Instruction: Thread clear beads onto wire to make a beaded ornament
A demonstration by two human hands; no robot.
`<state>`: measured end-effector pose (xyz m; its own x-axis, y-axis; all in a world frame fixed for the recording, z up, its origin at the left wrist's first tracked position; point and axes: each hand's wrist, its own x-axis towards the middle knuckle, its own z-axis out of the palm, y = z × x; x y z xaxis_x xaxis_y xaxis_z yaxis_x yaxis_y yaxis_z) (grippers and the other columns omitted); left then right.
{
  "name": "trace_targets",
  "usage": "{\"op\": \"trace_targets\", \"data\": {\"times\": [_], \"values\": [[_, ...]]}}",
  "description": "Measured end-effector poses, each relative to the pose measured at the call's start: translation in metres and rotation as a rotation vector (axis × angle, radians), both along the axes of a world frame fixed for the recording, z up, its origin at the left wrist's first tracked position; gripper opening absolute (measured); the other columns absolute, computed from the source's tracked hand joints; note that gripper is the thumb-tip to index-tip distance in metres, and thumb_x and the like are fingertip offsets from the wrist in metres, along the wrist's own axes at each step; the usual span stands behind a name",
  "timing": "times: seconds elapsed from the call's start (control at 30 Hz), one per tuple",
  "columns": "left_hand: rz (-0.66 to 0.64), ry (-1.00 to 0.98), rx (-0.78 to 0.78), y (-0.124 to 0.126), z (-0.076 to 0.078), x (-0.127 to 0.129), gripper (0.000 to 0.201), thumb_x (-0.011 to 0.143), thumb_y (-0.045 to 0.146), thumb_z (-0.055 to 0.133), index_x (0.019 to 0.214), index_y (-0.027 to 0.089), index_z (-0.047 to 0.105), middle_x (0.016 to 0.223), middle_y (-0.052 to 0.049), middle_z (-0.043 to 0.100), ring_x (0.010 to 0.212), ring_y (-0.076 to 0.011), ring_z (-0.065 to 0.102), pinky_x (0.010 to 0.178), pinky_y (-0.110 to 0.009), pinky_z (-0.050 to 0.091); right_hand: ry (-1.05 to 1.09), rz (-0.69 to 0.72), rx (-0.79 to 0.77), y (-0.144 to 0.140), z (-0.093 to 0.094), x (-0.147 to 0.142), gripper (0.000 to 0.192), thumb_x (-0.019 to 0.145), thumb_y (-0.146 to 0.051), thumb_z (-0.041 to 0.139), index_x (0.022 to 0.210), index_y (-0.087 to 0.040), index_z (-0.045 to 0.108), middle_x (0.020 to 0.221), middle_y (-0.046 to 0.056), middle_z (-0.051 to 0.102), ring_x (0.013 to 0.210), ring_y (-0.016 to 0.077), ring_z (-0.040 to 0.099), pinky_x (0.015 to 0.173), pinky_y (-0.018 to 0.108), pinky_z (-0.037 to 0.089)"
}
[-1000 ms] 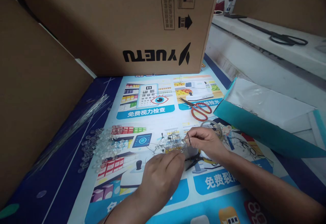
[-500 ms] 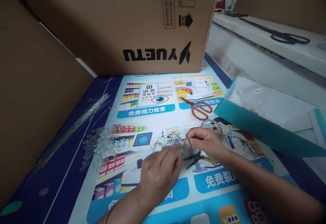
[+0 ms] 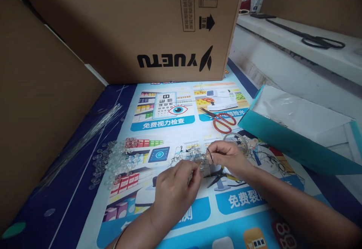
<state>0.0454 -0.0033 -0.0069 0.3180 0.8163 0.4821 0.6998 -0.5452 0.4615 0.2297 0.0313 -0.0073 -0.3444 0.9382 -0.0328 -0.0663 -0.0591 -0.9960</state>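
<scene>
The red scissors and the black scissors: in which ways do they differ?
The red scissors have red loop handles and lie on the printed mat, just beyond the right hand. The black scissors are all dark, with much longer blades, and lie on the white ledge far to the right. Both lie flat and untouched.

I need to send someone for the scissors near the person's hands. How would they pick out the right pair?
Start at the big cardboard box printed YUETU. On the poster in front of it, toward the teal folder, lie the red-handled scissors. The other scissors, on the far white ledge, are black and longer.
</scene>
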Motion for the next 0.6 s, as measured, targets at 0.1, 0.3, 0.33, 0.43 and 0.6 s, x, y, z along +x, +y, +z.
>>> {"op": "trace_targets", "data": {"times": [0.1,0.3,0.33,0.43,0.6], "values": [[0.034,0.005,-0.011,0.0005,-0.002,-0.0008,0.002,0.078,0.017,0.055,0.077,0.019,0.055,0.06,0.004,0.057,0.05,-0.0089,0.052,0.052,-0.022,0.036,-0.001,0.008,0.001,-0.0002,-0.0007,0.0003,0.01,0.077,-0.02,0.058,0.069,-0.013,0.058,0.064,-0.001,0.052,0.058,0.0081,0.042,0.053,0.02,0.032],[0.054,0.036,-0.008,0.0014,-0.0034,-0.0005,0.004,0.078,0.018,0.052,0.075,0.019,0.055,0.057,0.004,0.057,0.049,-0.0098,0.052,0.052,-0.023,0.035,0.015,0.005,-0.006,0.0003,-0.0023,-0.0001,0.008,0.077,-0.018,0.058,0.07,-0.014,0.058,0.064,-0.002,0.052,0.057,0.0075,0.042,0.053,0.02,0.032],[0.058,0.037,-0.015,0.0015,-0.0033,-0.0005,0.004,0.079,0.018,0.052,0.076,0.019,0.055,0.056,0.004,0.057,0.049,-0.0098,0.051,0.051,-0.023,0.035,0.018,0.001,-0.01,0.0002,-0.0021,-0.0004,0.008,0.077,-0.018,0.058,0.069,-0.014,0.058,0.063,-0.002,0.052,0.057,0.0073,0.042,0.053,0.019,0.032],[0.068,0.031,-0.04,0.0018,-0.0033,-0.0004,0.005,0.079,0.019,0.052,0.075,0.019,0.054,0.055,0.004,0.056,0.047,-0.0096,0.051,0.049,-0.022,0.034,0.015,-0.014,-0.013,0.0,-0.0009,-0.0019,0.009,0.076,-0.017,0.058,0.068,-0.014,0.057,0.061,-0.003,0.051,0.055,0.0068,0.042,0.052,0.019,0.032],[0.068,-0.002,-0.089,0.0025,-0.0028,-0.0006,0.005,0.08,0.021,0.052,0.075,0.018,0.054,0.055,0.003,0.057,0.046,-0.0088,0.051,0.048,-0.021,0.035,-0.002,-0.029,-0.009,0.001,0.0001,-0.0029,0.008,0.076,-0.014,0.057,0.067,-0.014,0.057,0.06,-0.003,0.051,0.054,0.0064,0.041,0.051,0.019,0.032]]}}
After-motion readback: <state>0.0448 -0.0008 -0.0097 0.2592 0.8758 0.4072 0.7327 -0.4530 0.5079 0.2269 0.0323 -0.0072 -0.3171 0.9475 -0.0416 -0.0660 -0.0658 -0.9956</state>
